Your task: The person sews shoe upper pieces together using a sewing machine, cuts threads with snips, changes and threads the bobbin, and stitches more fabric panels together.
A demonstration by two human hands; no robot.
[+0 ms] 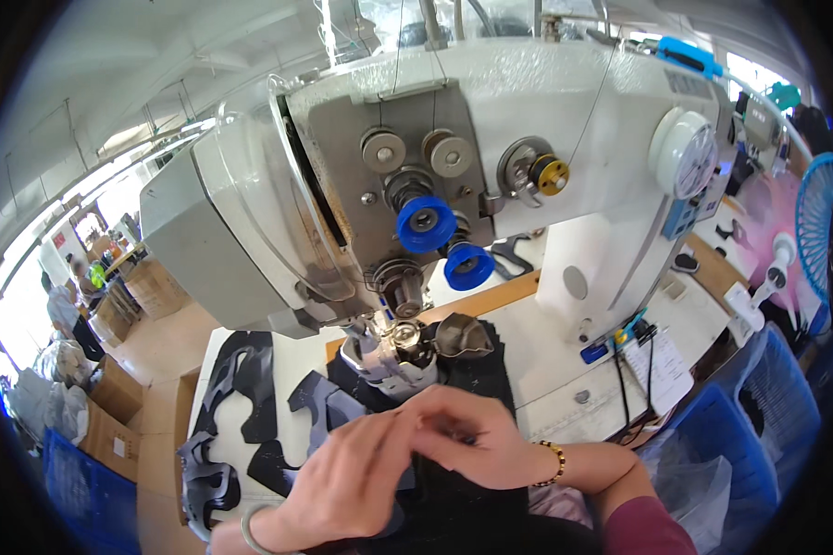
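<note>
My left hand (352, 472) and my right hand (477, 439) meet in front of the post (389, 368) of a large white sewing machine (491, 92). Both hands are closed, with fingertips drawn together. A small dark patch shows inside the curl of my right hand, but what the fingers hold is hidden. Just beyond the hands, a dark brown curved piece (464, 337) sits beside the needle area at the top of the post. Black material (491, 375) lies under and around the post.
Cut dark shoe-upper-like pieces (250, 379) and grey-blue pieces (319, 407) lie on the white table left of the post. On the right are a paper sheet (657, 370), black cables (652, 370), blue crates (727, 435) and a blue fan (816, 231). Cardboard boxes (116, 430) stand far left.
</note>
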